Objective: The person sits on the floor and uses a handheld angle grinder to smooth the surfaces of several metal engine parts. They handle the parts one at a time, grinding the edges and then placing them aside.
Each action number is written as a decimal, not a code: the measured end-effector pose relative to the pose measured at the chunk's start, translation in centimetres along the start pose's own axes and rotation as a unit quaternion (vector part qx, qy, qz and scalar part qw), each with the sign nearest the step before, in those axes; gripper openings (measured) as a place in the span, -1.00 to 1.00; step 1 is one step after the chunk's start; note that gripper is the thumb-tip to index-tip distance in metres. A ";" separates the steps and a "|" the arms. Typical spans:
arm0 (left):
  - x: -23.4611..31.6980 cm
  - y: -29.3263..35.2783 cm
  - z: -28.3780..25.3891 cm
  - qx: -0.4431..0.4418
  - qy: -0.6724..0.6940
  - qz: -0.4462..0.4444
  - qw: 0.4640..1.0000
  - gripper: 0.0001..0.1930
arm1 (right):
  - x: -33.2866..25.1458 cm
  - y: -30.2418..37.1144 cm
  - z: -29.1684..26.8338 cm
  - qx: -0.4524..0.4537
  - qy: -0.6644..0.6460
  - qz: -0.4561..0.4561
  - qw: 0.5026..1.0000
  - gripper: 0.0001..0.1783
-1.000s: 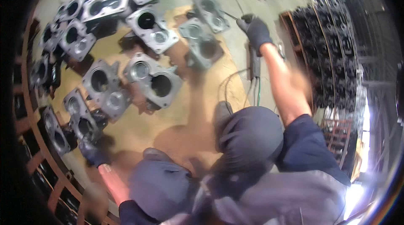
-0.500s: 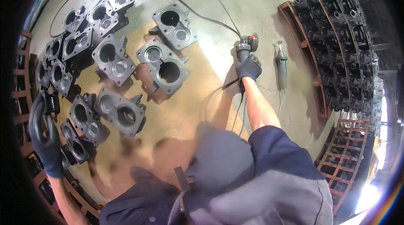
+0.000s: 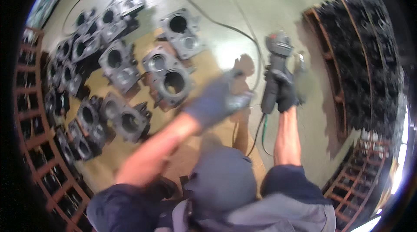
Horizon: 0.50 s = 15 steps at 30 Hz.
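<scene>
My right hand (image 3: 286,91), in a dark glove, is closed round the body of an angle grinder (image 3: 278,60), which is lifted off the floor. The grinder's head points away from me, with a reddish spot near its end. My left hand (image 3: 215,102), also gloved and blurred by motion, reaches toward the grinder from the left. Its thumb and fingers are apart and hold nothing. Close beyond it lies a grey metal casting (image 3: 166,69) with one large and one small bore. A similar casting (image 3: 186,30) lies farther off.
Several more castings (image 3: 120,65) lie at the left, some on a tan sheet (image 3: 208,65). A black cord (image 3: 230,26) crosses the floor. A second tool (image 3: 301,60) is blurred right of the grinder. Stacked dark parts (image 3: 360,58) stand right; rust-coloured racks (image 3: 41,162) flank me.
My left hand has swung from the castings at the far left toward the grinder. My right hand has raised the grinder and moved it slightly right. The whole view has shifted a little.
</scene>
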<state>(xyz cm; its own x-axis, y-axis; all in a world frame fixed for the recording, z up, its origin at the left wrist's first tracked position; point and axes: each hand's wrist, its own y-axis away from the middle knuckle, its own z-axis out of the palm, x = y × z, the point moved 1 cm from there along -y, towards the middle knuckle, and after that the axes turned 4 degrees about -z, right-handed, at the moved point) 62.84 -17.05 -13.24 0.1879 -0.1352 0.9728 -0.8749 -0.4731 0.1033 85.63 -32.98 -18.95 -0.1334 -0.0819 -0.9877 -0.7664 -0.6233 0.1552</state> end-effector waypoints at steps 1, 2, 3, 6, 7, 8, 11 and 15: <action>-2.3 -0.2 4.7 0.035 0.038 -0.015 0.999 -0.38 | -1.9 1.0 1.1 -0.011 -0.017 -0.004 1.000 -0.39; -3.4 -1.6 7.7 -0.032 0.102 -0.032 0.994 -0.27 | -3.5 2.0 1.6 -0.036 -0.057 -0.008 0.998 -0.35; -1.7 -1.8 8.7 -0.097 0.269 -0.086 0.954 -0.32 | -4.4 2.8 2.3 -0.064 -0.105 -0.002 0.992 -0.31; -0.8 -1.3 10.3 -0.111 0.455 -0.027 0.883 -0.38 | -7.3 4.8 6.2 -0.105 -0.151 0.023 0.983 -0.18; -0.2 -1.5 9.5 -0.120 0.415 -0.050 0.900 -0.45 | -7.7 4.7 6.3 -0.113 -0.117 0.019 0.987 -0.17; 0.6 -1.4 8.7 -0.114 0.385 -0.082 0.912 -0.43 | -8.6 4.3 7.0 -0.138 -0.039 -0.008 0.990 -0.24; 1.5 -0.3 7.0 -0.059 0.281 -0.139 0.948 -0.41 | -11.1 2.8 8.2 -0.223 0.212 -0.137 0.942 -0.52; -0.3 0.7 6.6 0.063 0.145 -0.125 0.979 -0.44 | -10.0 3.2 11.9 -0.103 0.174 -0.039 0.979 -0.64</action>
<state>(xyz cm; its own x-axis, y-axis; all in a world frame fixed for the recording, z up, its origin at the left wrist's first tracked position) 65.09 -23.06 -14.78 0.2384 0.2435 0.9401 -0.7523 -0.5659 0.3373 77.07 -24.89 -8.36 0.1689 -0.2652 -0.9493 -0.6182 -0.7786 0.1076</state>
